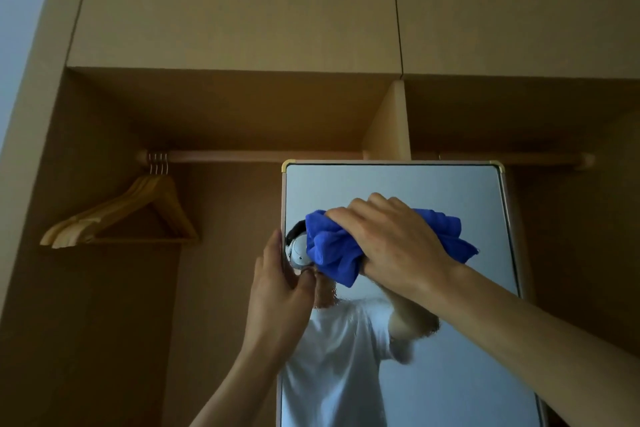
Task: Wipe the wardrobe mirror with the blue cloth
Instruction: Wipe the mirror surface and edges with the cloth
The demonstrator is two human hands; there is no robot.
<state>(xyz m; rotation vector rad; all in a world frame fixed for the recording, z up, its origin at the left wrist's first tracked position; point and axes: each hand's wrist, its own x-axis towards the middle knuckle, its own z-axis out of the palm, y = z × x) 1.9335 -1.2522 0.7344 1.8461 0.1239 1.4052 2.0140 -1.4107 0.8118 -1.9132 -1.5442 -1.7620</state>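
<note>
Currently, entry one: tall pale-framed wardrobe mirror (391,187) with brass-coloured corner caps, standing in front of the open light-wood wardrobe (242,10); the upper glass is the part in work.

Entry two: soft bunched blue cloth (332,250), pressed against the glass in the upper half, nearer the left edge than the right. A loose tail sticks out to the right past the wrist.

Entry three: right hand (394,243), fingers (349,218) curled together over the top of the wad, palm behind it. The cloth lies between palm and glass, spilling out below and left of the fingertips.

Entry four: left hand (277,291), clamped on the mirror's left frame edge — thumb (304,282) on the front face, other fingers wrapped behind, out of view.

Handling note: judged mid-wipe. Best done with even palm pressure and overlapping strokes from the top corners downward, the cloth spread flatter so more of it meets the glass. The left-hand brace is worth having so the panel does not swing. The thumb on the front may leave a print — that spot wants a final pass.

Also listed: wooden coat hangers (138,215) on a round wooden rail (263,156), upper left, well apart from the work.
</note>
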